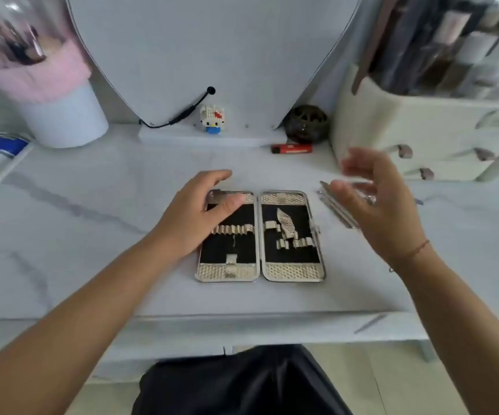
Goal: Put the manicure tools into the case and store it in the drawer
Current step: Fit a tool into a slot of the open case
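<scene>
Lighter and figurine behind open case

- We see a white, grey-veined table under soft light.
- Behind it we see a rounded mirror.
- Below, we see pale floor.

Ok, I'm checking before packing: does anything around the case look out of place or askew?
The metal tools lie loose on the table beside the open case, partly under the right hand, and the case's loops are empty. One strap in its right half sits slanted. Nothing looks spilled or broken.
</scene>
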A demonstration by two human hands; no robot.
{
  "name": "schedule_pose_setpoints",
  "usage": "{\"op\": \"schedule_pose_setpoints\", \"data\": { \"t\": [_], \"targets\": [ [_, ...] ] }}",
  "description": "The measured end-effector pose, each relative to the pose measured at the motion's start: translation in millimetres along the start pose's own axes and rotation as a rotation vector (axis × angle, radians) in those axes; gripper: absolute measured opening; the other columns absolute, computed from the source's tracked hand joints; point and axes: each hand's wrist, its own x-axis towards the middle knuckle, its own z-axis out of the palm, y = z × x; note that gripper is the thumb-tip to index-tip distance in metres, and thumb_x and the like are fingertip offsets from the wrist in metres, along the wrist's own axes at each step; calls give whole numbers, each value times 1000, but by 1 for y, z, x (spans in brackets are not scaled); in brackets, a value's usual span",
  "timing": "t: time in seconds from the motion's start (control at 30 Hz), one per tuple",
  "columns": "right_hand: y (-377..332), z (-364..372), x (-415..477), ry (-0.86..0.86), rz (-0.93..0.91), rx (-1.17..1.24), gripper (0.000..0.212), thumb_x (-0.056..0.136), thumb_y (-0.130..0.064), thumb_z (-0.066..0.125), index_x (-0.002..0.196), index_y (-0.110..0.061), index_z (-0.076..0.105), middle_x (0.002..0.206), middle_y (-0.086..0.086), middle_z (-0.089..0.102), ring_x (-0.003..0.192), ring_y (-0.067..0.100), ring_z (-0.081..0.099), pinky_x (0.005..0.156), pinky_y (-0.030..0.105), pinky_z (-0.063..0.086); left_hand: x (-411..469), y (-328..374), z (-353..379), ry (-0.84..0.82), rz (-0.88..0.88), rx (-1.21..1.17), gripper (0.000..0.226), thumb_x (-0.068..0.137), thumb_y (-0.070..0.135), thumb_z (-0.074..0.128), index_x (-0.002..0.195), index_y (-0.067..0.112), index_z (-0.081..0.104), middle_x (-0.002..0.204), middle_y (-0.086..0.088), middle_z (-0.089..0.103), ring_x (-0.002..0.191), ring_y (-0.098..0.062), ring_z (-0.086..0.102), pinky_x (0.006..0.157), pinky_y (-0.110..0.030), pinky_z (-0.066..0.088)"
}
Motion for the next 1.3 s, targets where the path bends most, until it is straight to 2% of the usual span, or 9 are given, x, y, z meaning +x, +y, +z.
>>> {"op": "schedule_pose_setpoints", "data": {
  "t": [0.07,0.2,0.33,0.43,0.57,0.9,1.03,1.13,1.3],
  "targets": [
    [4,-14,-8,35,105,-17,32,82,-28,68,112,-23,56,101,-5,63,90,0,58,79,11,44,-3,5,-1,-2,-38,-39,63,77,60,49,131,29,47,134,14,48,119,1,41,91,-12,31],
    [31,-19,-16,-86,233,-187,19,78,-22,72,96,-19,67,86,-3,64,78,12,56,72,21,40,2,1,4,-19,-75,-35,52,79,65,47,117,31,57,122,12,57,116,-6,49,104,-35,38],
    [39,-12,-6,-133,255,-342,18,76,-26,73,93,-19,69,89,-2,60,80,14,53,74,23,40,8,3,11,45,-96,-11,47,85,61,40,110,28,62,109,12,60,108,-9,52,90,-29,38],
    [38,-7,1,-140,290,-395,13,75,-29,73,85,-22,70,84,-2,61,83,18,56,79,31,46,7,4,11,37,-96,-25,58,85,61,32,114,21,62,105,11,59,101,-8,52,80,-21,33],
    [41,-8,9,-181,353,-425,6,75,-29,71,75,-25,68,64,-10,54,73,17,54,68,26,39,8,1,9,42,-79,-54,62,84,62,27,113,22,64,108,13,60,103,-4,52,80,-12,30],
    [36,-7,13,-260,380,-530,22,85,-29,63,66,-19,60,62,-8,47,76,22,51,72,31,35,10,-8,10,58,-83,-65,58,87,64,26,107,26,66,111,10,64,106,-8,55,89,-25,36],
    [38,-8,12,-253,378,-490,18,85,-29,61,69,-20,59,64,-9,46,77,22,49,74,31,35,11,-8,10,71,-84,-74,58,87,65,27,106,27,66,110,10,64,106,-9,56,91,-28,36],
    [38,-11,11,-217,348,-390,15,87,-26,60,76,-16,60,67,-6,52,74,20,50,67,28,36,10,-7,10,74,-86,-79,54,90,60,28,106,25,66,109,10,64,105,-8,55,89,-26,35],
    [25,-12,14,-208,231,-130,6,82,-14,66,85,-16,62,67,-1,62,58,12,54,58,21,43,11,-11,9,81,-101,-107,56,88,66,27,106,29,66,110,12,64,105,-6,55,90,-27,37]
  ]
}}
